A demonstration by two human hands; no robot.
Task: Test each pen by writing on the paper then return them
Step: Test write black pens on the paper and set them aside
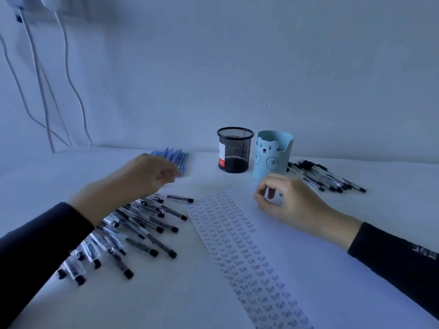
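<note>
Near the worktop's back edge a black wire-mesh pen cup point(235, 150) is standing beside a pale blue bear-faced plastic cup point(273, 157), the mesh showing only a white-and-red label, the blue cup's inside lying out of sight. The blurred left hand point(145, 179) is hovering, fingers loosely bent and empty, over the heap of clear black-capped pens point(142, 226) by the left edge. The right hand point(289, 203) is hanging above the white paper sheet point(237, 245) of "Test" rows, fingers curled, thumb meeting forefinger, gripping nothing.
</note>
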